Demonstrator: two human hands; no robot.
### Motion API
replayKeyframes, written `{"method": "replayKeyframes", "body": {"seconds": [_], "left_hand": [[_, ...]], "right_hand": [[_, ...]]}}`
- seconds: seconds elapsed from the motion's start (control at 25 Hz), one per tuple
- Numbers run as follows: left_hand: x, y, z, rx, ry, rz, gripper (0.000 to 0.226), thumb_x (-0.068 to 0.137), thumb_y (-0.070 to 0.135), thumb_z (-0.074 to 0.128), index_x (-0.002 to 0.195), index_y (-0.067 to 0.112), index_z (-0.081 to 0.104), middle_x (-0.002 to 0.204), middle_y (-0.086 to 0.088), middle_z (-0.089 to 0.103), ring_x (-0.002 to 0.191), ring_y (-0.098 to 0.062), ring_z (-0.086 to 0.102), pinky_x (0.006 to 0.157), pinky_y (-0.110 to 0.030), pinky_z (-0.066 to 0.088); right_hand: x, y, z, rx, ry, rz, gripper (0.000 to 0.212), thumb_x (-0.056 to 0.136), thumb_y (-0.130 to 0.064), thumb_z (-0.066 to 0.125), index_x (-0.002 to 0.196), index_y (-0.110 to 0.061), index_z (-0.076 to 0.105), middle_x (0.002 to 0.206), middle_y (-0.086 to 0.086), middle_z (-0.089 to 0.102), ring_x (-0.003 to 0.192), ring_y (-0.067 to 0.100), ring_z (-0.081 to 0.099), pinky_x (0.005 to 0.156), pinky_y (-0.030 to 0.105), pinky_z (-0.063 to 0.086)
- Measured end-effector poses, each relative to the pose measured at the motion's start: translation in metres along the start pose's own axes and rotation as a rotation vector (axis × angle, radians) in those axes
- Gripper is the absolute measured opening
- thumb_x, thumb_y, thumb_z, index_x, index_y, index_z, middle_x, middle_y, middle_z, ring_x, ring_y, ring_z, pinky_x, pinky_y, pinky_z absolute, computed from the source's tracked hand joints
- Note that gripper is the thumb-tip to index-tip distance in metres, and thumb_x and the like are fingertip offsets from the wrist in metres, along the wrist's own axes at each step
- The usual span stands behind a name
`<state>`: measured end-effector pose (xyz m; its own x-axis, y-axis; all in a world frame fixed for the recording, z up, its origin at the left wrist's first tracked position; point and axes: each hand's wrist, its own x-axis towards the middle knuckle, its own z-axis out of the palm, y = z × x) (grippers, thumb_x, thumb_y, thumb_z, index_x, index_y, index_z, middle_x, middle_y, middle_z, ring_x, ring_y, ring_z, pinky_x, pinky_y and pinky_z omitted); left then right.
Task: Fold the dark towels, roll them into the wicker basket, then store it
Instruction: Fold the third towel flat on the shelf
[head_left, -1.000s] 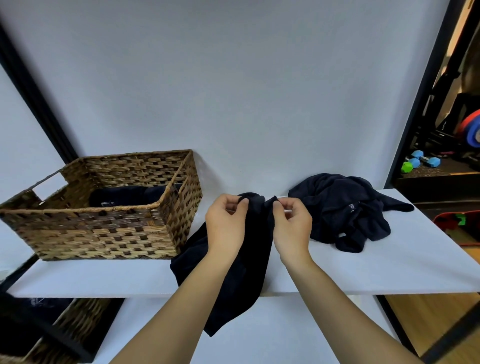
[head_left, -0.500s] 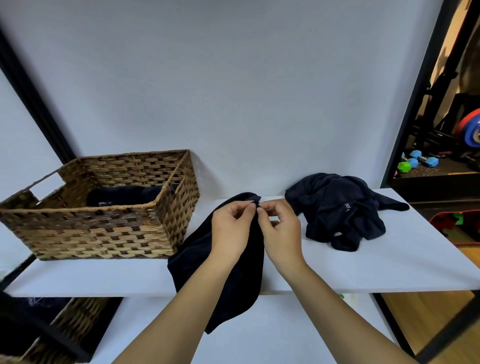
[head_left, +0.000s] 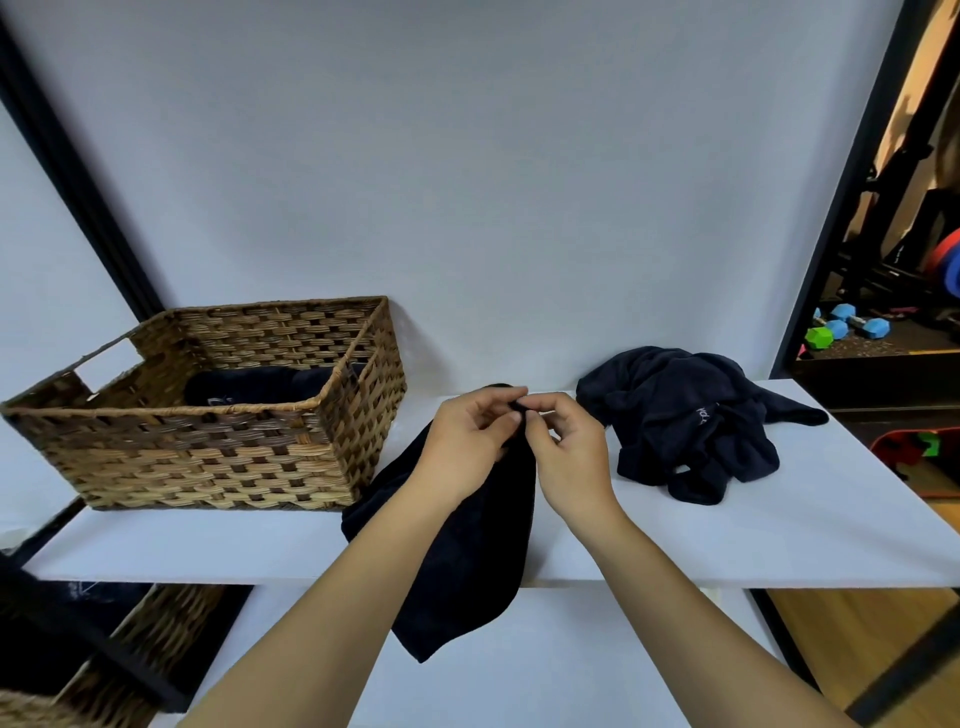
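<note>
Dark towel (head_left: 467, 545), soft and matte, pinched at its top edge by both hands above the white counter (head_left: 727, 525), draped down in a long limp fold over the front edge toward a lower white shelf (head_left: 545, 675). Left hand (head_left: 467, 447) gripping the cloth between thumb and curled fingers; right hand (head_left: 566, 452) pinching the same edge with thumb and forefinger, fingertips of the two hands touching. Hands drawn together since a second ago, when held apart with a stretch of towel edge between them.

Left of the hands, on the counter: wicker basket (head_left: 218, 447), rectangular, woven in brown and tan bands, with a cut-out handle in its far left wall. Inside, low against the bottom: rolled dark towels (head_left: 260, 387), partly hidden by the near rim. Corner of the held towel lying just beside the basket's right wall.

Right of the hands, near but apart: crumpled heap of dark towels (head_left: 691, 431), plush and bunched, small pale lettering on one fold, too small to read.

Below left: part of a second wicker basket (head_left: 150, 629) on the lower level. Far right, beyond a black frame post (head_left: 841, 208): blue and green dumbbells (head_left: 841, 330).
</note>
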<state>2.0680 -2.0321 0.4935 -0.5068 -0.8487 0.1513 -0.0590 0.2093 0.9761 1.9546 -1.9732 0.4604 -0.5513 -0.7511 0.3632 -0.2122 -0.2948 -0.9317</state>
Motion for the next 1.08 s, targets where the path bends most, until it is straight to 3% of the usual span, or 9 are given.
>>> {"method": "replayKeyframes", "body": {"seconds": [0.12,0.24,0.32,0.44,0.6,0.72,0.84,0.96,1.08], "left_hand": [[0.006,0.005,-0.006,0.16,-0.029,0.051,0.022,0.097,0.008,0.064,0.099,0.027,0.075,0.084,0.0,0.072,0.076,-0.011,0.066,0.063,-0.026,0.055],[0.008,0.016,-0.011,0.276,-0.011,0.111,0.023,0.096,0.009,0.065,0.089,0.029,0.073,0.078,0.007,0.071,0.068,-0.004,0.064,0.067,-0.029,0.056],[0.012,0.026,-0.017,0.337,0.046,0.172,0.023,0.096,0.009,0.065,0.089,0.029,0.072,0.079,0.006,0.07,0.07,-0.005,0.065,0.07,-0.031,0.057],[0.024,0.046,-0.034,0.308,0.152,0.176,0.022,0.098,0.009,0.062,0.091,0.028,0.07,0.081,0.0,0.068,0.074,-0.023,0.069,0.074,-0.046,0.063],[0.037,0.081,-0.075,0.321,0.337,0.192,0.017,0.101,0.011,0.059,0.095,0.025,0.068,0.087,-0.002,0.068,0.075,-0.017,0.066,0.07,-0.037,0.064],[0.041,0.098,-0.103,0.34,0.437,0.211,0.017,0.1,0.013,0.06,0.094,0.026,0.067,0.089,-0.003,0.069,0.073,-0.016,0.065,0.072,-0.04,0.064],[0.043,0.108,-0.128,0.373,0.508,0.229,0.018,0.1,0.015,0.06,0.091,0.029,0.066,0.09,-0.001,0.068,0.073,-0.015,0.065,0.075,-0.042,0.064],[0.044,0.11,-0.149,0.472,0.528,0.233,0.011,0.099,0.02,0.061,0.096,0.027,0.069,0.089,0.004,0.07,0.078,-0.017,0.068,0.078,-0.046,0.063],[0.046,0.105,-0.164,0.527,0.541,0.196,0.01,0.099,0.021,0.06,0.101,0.024,0.07,0.088,0.004,0.072,0.081,-0.02,0.069,0.082,-0.048,0.062]], "right_hand": [[0.0,-0.004,-0.002,0.031,-0.017,-0.013,0.029,0.095,0.0,0.057,0.091,-0.027,0.067,0.092,-0.011,0.072,0.091,0.013,0.069,0.08,0.026,0.056],[-0.001,-0.009,0.0,0.035,-0.028,0.006,0.031,0.094,0.0,0.058,0.097,-0.031,0.056,0.092,-0.012,0.066,0.079,0.001,0.063,0.072,0.017,0.051],[-0.001,-0.007,0.0,-0.113,-0.108,0.054,0.028,0.094,-0.007,0.058,0.102,-0.033,0.051,0.094,-0.01,0.063,0.072,0.003,0.061,0.066,0.019,0.05],[-0.003,0.005,-0.012,-0.404,-0.228,0.137,0.012,0.095,-0.016,0.055,0.104,-0.024,0.054,0.094,-0.008,0.063,0.074,0.014,0.063,0.067,0.032,0.055],[0.01,0.006,-0.039,-0.752,-0.322,0.174,0.013,0.092,-0.01,0.049,0.096,-0.019,0.058,0.089,-0.004,0.064,0.079,0.02,0.062,0.073,0.039,0.056],[0.029,-0.002,-0.063,-0.817,-0.327,0.206,0.009,0.086,-0.009,0.053,0.077,-0.011,0.055,0.072,0.004,0.061,0.068,0.027,0.059,0.063,0.037,0.05],[0.049,-0.01,-0.091,-0.936,-0.332,0.21,0.012,0.088,-0.01,0.056,0.076,-0.01,0.059,0.073,0.009,0.066,0.066,0.028,0.062,0.068,0.043,0.056],[0.058,-0.022,-0.111,-0.862,-0.327,0.239,0.009,0.092,-0.009,0.057,0.086,-0.014,0.062,0.078,0.008,0.07,0.066,0.027,0.068,0.069,0.042,0.057],[0.059,-0.037,-0.121,-0.616,-0.31,0.111,0.027,0.092,0.001,0.052,0.09,-0.025,0.049,0.09,0.005,0.062,0.064,0.021,0.065,0.068,0.039,0.054]]}}
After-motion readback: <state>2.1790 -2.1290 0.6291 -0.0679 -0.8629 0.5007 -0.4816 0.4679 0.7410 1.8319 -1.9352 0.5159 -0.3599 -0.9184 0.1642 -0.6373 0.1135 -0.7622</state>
